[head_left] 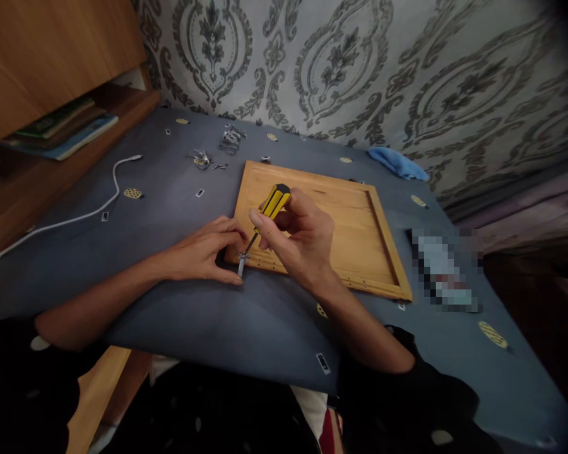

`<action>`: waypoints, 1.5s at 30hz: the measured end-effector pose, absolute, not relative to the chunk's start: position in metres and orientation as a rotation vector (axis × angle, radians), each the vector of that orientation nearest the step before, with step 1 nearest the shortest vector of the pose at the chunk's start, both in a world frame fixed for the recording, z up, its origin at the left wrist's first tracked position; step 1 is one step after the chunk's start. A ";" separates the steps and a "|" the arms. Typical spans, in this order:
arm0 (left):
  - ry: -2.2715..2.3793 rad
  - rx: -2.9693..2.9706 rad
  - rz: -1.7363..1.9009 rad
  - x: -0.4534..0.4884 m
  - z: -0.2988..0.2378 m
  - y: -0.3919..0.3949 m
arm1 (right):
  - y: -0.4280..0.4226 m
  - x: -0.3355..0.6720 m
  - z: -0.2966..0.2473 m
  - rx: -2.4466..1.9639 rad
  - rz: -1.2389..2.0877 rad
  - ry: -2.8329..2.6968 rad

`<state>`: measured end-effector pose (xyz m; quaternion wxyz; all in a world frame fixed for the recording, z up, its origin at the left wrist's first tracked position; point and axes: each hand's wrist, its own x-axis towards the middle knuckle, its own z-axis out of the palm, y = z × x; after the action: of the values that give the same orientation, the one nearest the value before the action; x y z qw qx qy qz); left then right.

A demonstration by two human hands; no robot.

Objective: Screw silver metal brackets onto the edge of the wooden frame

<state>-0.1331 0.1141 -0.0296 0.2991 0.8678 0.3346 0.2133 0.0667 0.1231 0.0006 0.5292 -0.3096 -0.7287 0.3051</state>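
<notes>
A wooden panel with a raised frame (392, 243) lies flat on the cloth-covered table. At its near left corner sits a metal hinge (241, 266), its arm sticking out past the panel's edge. My left hand (208, 251) curls round the hinge, thumb at the outer end and fingertips on the panel's corner. My right hand (310, 236) grips a yellow and black screwdriver (275, 200), tilted so that its tip meets the hinge. The exact contact of the tip and any screw under it are too small to make out.
Metal hinges (231, 140) and loose small hardware (201, 159) lie behind the panel. A white cable (116, 183) runs along the left. A blue cloth (397, 164) is at the back right, a blurred-out object (442, 271) right of the panel. A wooden cabinet (61, 57) stands left.
</notes>
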 end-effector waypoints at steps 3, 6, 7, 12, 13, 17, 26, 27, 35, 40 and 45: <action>0.876 2.304 0.583 -0.133 -0.030 0.114 | 0.122 0.066 0.001 -0.723 0.750 -1.738; 0.868 2.302 0.587 -0.133 -0.032 0.115 | 0.122 0.066 0.002 -0.738 0.755 -1.741; 0.869 2.303 0.584 -0.133 -0.032 0.115 | 0.122 0.066 0.002 -0.750 0.751 -1.743; 0.865 2.312 0.598 -0.133 -0.032 0.115 | 0.122 0.067 0.002 -0.769 0.738 -1.739; 0.866 2.311 0.596 -0.133 -0.031 0.115 | 0.122 0.067 0.001 -0.764 0.744 -1.731; 0.889 2.302 0.553 -0.133 -0.029 0.114 | 0.124 0.066 -0.001 -0.779 0.823 -1.667; 0.892 2.313 0.550 -0.133 -0.029 0.114 | 0.130 0.075 0.014 -0.732 1.179 -1.684; 0.892 2.317 0.550 -0.133 -0.028 0.114 | 0.131 0.077 0.016 -0.726 1.213 -1.699; 0.911 2.301 0.528 -0.133 -0.027 0.112 | 0.132 0.079 0.015 -0.707 1.264 -1.708; 0.891 2.294 0.558 -0.133 -0.028 0.112 | 0.131 0.075 0.013 -0.687 1.304 -1.667; 0.906 2.298 0.547 -0.133 -0.027 0.112 | 0.133 0.079 0.018 -0.669 1.331 -1.696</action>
<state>-0.1327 0.1120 -0.0268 0.3011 0.8662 0.3414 0.2062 0.0792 0.1327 0.0179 0.4276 -0.2678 -0.6792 0.5330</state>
